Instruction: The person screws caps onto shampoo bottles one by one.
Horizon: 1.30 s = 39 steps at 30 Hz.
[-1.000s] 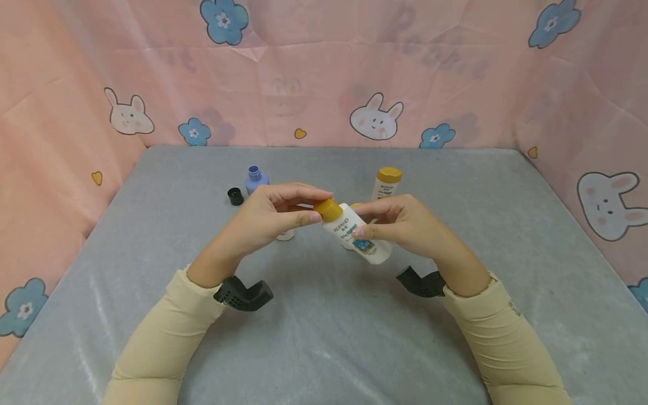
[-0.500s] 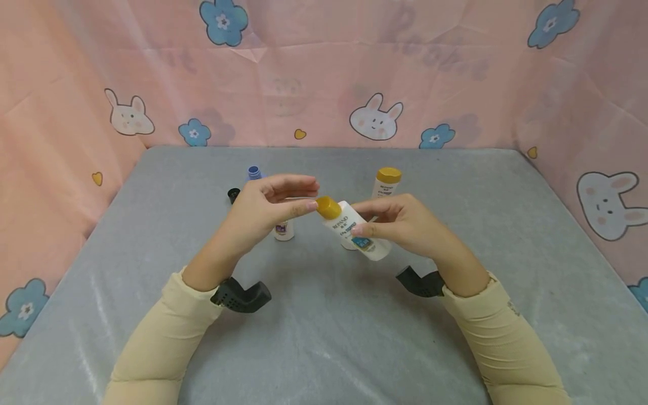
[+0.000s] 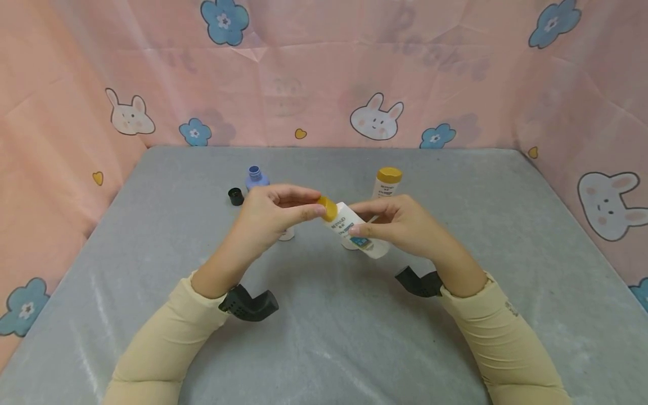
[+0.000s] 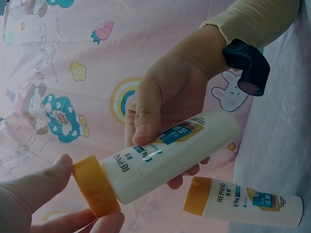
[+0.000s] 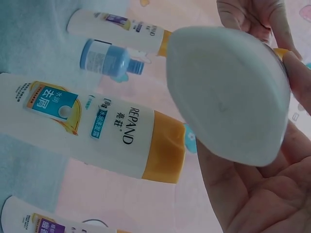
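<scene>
A white shampoo bottle (image 3: 356,230) with a blue label is held tilted above the table, its gold cap (image 3: 329,208) up and to the left. My right hand (image 3: 402,222) grips the bottle's body, thumb across the label side. At the other end my left hand (image 3: 273,211) pinches the cap between thumb and fingers, as the left wrist view also shows. The cap (image 4: 97,187) sits at the bottle's shoulder there. From the right wrist, the bottle's broad white base (image 5: 228,97) fills the near view and hides most of the cap.
Behind my right hand stands a similar gold-capped bottle (image 3: 387,183); another (image 3: 349,244) is mostly hidden behind the held one. Beyond my left hand are a partly hidden white bottle (image 3: 287,234), an uncapped blue bottle (image 3: 256,179) and a loose black cap (image 3: 235,196). Grey cloth covers the table.
My left fingers lifted off the gold cap half a second ago and now pinch it again. My right hand keeps its grip, with the bottle at nearly the same tilt.
</scene>
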Motion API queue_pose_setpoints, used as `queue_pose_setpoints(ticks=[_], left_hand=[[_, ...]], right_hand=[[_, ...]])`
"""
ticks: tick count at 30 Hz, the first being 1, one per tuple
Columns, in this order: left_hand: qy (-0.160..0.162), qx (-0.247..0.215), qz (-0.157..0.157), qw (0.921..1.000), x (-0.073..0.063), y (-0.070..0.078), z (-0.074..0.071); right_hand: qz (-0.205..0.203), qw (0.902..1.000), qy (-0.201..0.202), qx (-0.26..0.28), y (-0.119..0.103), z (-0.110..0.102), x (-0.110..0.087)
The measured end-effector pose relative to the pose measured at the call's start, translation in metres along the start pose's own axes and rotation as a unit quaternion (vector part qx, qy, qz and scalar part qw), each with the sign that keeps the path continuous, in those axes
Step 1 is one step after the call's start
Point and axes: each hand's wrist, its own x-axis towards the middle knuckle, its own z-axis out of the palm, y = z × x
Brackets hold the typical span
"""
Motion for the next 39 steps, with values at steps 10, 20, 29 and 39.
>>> queue_pose_setpoints(ticks=[10,20,29,39], left_hand=[[-0.058,-0.010,0.040,0.9975,0.0031,0.0005,-0.0018],[-0.068,-0.030,0.041,0.9964,0.0036,0.0008,-0.0018],[-0.047,-0.006,0.030,0.9984,0.0047,-0.0011,0.0013],[-0.063,0.001,0.060,0.9962,0.0056,-0.0030,0.0008]], right_hand=[[-0.008,0.9999,0.003,0.010,0.0021,-0.0012,-0.0003],[-0.010,0.9999,0.001,0.007,0.0019,-0.0012,-0.0002],[-0.010,0.9999,-0.005,0.008,0.0022,-0.0006,0.0005],[-0.011,0.9999,-0.005,0.009,0.0029,0.0000,0.0003]])
